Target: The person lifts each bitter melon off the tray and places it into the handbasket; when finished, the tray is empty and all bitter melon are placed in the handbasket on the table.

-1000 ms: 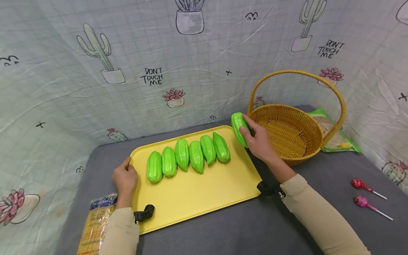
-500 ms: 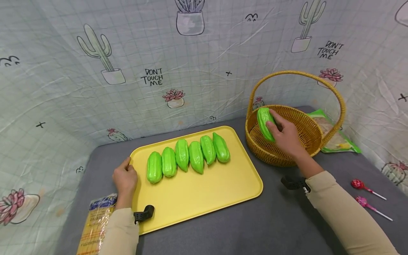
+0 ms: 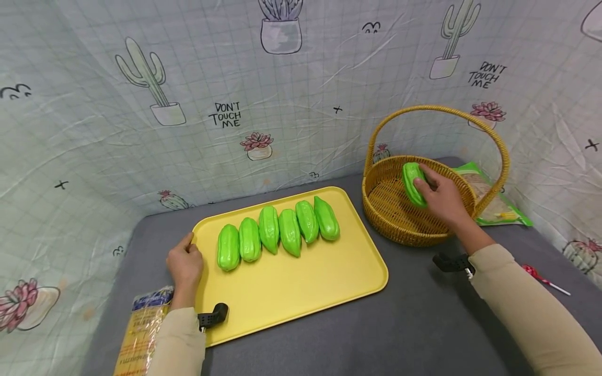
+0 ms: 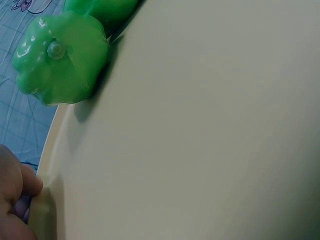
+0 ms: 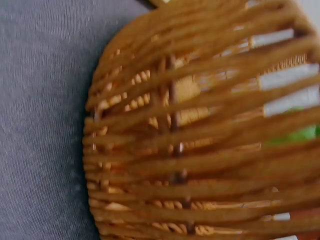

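- Grey cloth covers the table (image 3: 352, 334), the biggest thing on my feed.
- Yellow tray (image 3: 329, 277) next. The left hand (image 3: 185, 263) is curled at its left edge, fingertips clamped on the rim, and I read that as steadying it.
- Then the wicker basket (image 3: 400, 230), just right of the tray, tall handle (image 3: 442, 108) arching over it.
- Spaghetti packet (image 3: 141, 334) lies beside the left forearm; not involved, I'd say.
- Right hand (image 3: 444, 198) is well apart from the left, thumb and fingers wrapped on one glossy green gourd (image 3: 413, 185). That gourd sits over the basket's opening, inside the handle's arch. How deep, I honestly can't tell: my right wrist view is mostly blurry weave.
- So I'd call this the end of a carry, right before a release. The next move calls for lowering past the rim, keeping clear of the handle, then loosening the fingers gently.
- Six more gourds (image 3: 289, 233) lie side by side on the tray, so plenty left if they're all going over.
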Action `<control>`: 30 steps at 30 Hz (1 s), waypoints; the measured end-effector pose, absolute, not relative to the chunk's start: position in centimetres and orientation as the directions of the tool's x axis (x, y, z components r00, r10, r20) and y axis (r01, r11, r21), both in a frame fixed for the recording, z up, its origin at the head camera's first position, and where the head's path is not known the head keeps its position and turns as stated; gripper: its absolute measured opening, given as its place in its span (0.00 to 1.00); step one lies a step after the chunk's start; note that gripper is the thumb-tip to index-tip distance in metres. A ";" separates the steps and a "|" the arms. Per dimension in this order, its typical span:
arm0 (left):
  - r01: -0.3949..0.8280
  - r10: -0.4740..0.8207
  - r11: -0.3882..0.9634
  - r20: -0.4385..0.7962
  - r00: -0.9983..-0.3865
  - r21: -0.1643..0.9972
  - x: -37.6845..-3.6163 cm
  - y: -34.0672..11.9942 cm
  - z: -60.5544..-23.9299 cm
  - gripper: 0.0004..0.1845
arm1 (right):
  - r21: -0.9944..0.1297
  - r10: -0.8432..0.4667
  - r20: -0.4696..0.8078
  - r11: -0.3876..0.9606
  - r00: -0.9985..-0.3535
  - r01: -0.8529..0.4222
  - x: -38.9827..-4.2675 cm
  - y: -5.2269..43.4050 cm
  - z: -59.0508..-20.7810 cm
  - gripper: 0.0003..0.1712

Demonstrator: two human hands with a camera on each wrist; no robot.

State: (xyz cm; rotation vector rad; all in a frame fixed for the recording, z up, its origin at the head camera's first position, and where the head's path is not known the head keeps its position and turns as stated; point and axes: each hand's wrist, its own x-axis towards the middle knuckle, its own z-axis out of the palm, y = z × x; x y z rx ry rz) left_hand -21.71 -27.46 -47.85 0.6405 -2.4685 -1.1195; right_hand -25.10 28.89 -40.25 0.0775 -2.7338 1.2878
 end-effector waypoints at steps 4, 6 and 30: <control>-0.249 -0.535 0.590 0.141 -0.833 0.768 -21.8 -27.6 -48.0 0.23 | -0.773 0.017 0.064 0.633 -0.998 -0.039 -25.8 29.5 -40.3 0.39; -0.249 -0.534 0.591 0.141 -0.834 0.767 -21.8 -27.6 -48.0 0.23 | -0.765 0.026 0.045 0.644 -0.999 -0.017 -26.1 29.7 -40.3 0.39; -0.250 -0.526 0.583 0.124 -0.841 0.773 -21.8 -27.6 -48.1 0.24 | -0.786 0.026 -0.205 0.591 -0.978 0.180 -28.7 31.9 -41.4 0.42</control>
